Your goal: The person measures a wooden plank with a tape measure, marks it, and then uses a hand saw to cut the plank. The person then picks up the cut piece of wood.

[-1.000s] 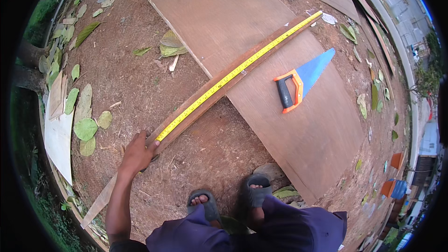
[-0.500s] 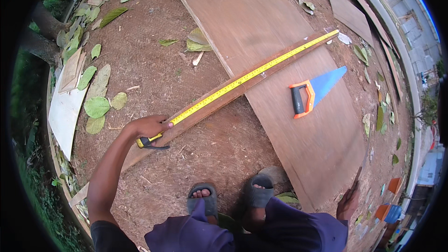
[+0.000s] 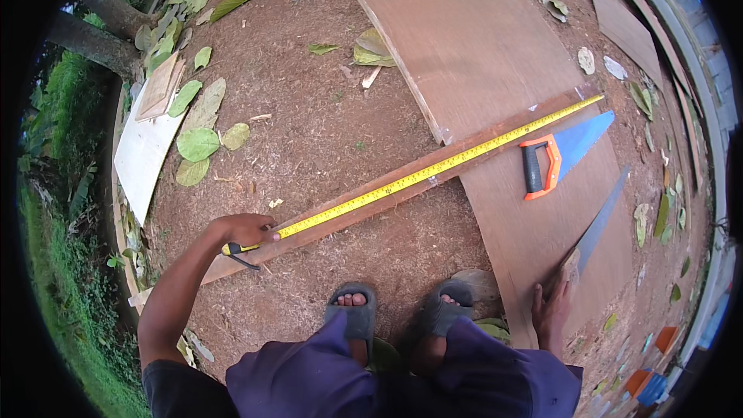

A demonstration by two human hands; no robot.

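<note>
My left hand is closed around a yellow and black tape measure, its thumb by the blade at the case. The yellow blade is pulled out along a long narrow wooden plank, which slants up to the right. The plank's far part lies across a brown plywood sheet. In my right hand is a handsaw with a wooden handle and a grey blade pointing up and right, over the sheet. A second saw, blue-bladed with an orange and black handle, rests on the plywood below the plank.
Large leaves are scattered over the brown ground. To the left, small wood pieces lie on a white board near tree trunks. More boards lie far right. My sandalled feet stand beside the plywood.
My right hand has come up and inward over the plywood, bringing the grey-bladed saw into fuller view. The view has shifted; my left hand stays at the tape measure on the plank.
</note>
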